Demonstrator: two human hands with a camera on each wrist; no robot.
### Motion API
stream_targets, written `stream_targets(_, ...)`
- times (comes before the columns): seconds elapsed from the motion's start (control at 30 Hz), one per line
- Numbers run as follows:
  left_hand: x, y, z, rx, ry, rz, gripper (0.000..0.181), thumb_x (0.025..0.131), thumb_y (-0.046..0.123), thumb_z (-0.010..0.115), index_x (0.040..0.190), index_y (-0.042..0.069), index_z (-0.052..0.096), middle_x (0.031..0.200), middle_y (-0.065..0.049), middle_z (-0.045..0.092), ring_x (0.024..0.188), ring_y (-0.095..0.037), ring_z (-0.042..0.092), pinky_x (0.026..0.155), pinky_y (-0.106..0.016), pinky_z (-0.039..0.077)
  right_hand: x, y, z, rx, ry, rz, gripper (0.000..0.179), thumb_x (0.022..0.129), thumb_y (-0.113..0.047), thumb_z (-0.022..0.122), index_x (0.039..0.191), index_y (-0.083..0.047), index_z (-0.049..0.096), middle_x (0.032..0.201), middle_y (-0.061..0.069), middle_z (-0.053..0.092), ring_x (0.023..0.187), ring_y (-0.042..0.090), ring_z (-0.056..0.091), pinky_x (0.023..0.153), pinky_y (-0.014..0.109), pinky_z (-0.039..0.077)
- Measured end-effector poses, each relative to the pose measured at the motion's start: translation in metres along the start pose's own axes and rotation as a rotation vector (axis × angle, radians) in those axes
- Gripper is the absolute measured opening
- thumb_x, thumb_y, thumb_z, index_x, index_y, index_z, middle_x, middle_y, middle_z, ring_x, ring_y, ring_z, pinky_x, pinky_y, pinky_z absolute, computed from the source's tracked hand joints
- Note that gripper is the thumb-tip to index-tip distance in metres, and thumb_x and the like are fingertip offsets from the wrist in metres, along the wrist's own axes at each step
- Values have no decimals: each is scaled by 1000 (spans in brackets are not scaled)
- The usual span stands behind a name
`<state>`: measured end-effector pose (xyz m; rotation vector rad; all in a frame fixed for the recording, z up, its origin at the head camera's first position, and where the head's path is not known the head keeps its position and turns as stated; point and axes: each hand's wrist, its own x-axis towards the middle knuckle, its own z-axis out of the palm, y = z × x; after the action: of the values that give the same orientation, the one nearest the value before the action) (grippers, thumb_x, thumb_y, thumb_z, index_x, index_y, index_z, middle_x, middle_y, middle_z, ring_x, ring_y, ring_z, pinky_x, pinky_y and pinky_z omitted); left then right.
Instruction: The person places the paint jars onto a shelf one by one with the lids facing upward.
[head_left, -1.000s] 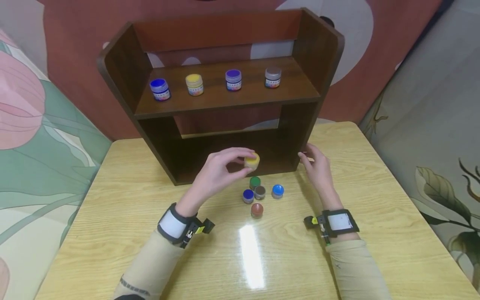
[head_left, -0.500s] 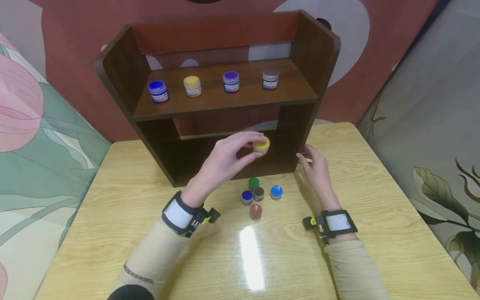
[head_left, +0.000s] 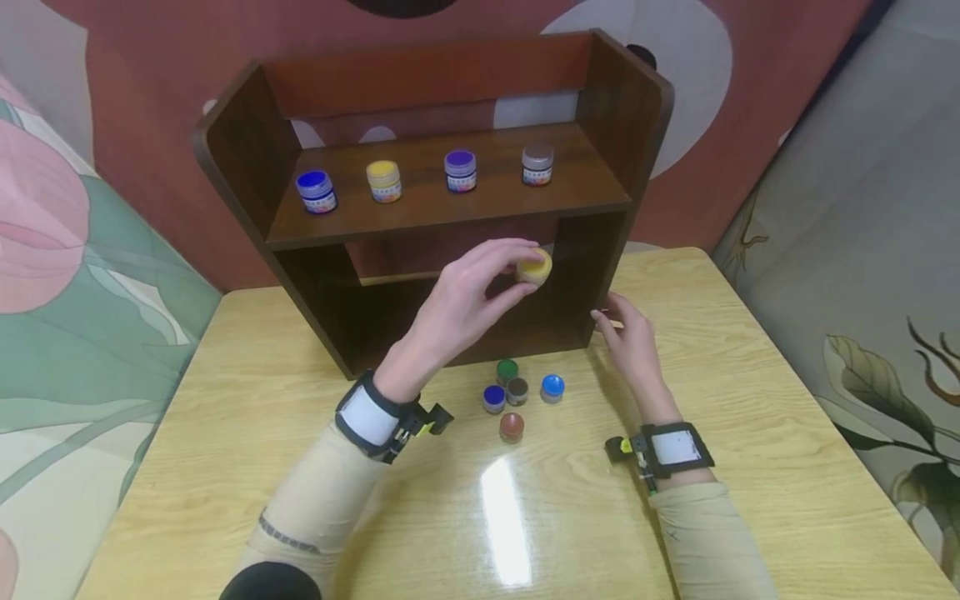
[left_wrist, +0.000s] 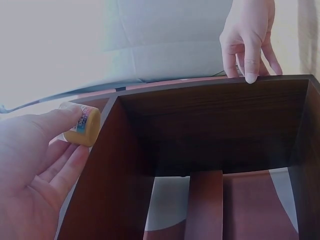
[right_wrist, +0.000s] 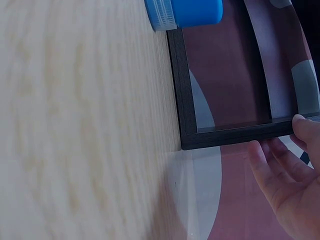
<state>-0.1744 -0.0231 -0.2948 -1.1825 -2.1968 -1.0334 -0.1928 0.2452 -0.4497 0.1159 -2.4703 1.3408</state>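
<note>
My left hand [head_left: 468,292] pinches a yellow paint jar [head_left: 536,267] by its sides between thumb and fingers. It is in front of the lower opening of a dark wooden shelf [head_left: 450,223], below the level of the upper board. In the left wrist view the jar [left_wrist: 85,127] lies tilted in the fingers, its label partly showing. My right hand [head_left: 632,337] holds the shelf's right side panel low down, thumb at the front edge and fingers on the outer face. On the upper board stand a blue jar [head_left: 317,192], a yellow jar [head_left: 385,182], a purple jar [head_left: 461,171] and a grey-lidded jar [head_left: 537,165].
On the wooden table [head_left: 247,467], before the shelf, stand jars with green [head_left: 507,370], brown [head_left: 517,390], dark blue [head_left: 494,397], light blue [head_left: 552,387] and reddish [head_left: 512,427] lids. Patterned cloth [head_left: 142,150] hangs behind and at the sides.
My left hand has lifted the yellow paint jar up and to the right, from above the table jars to before the lower opening. The right hand stays at the shelf's side.
</note>
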Motion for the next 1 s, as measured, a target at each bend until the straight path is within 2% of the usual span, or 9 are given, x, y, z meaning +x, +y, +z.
stream_targets(0.27,1,-2,0,6,14,12,33,89,12,75,120,8,67,129,-9,67,116,-15,64,99,-23,54,-1,0,1,5,-3,4,36,102,-14,55,134,2,56,125,25,64,114,40,66,88,44,60)
stream_targets(0.57,12,-1,-2,-33,41,16,31,90,10,72,120,5,65,130,-10,65,118,-17,64,93,-28,59,-2,0,1,8,5,-6,35,102,-12,55,133,3,56,126,26,65,114,41,66,88,44,59)
stream_targets(0.77,21,3,1,16,63,4,31,91,13,72,121,7,65,131,-10,66,121,-18,64,99,-24,55,-3,-1,2,14,18,-12,34,101,-11,57,131,3,57,124,26,65,112,41,67,87,43,59)
stream_targets(1.0,34,6,5,4,97,15,31,92,10,71,121,5,65,132,-11,65,118,-18,65,97,-17,53,-4,-1,1,8,16,-8,35,101,-11,57,133,3,57,125,26,65,113,40,67,88,45,60)
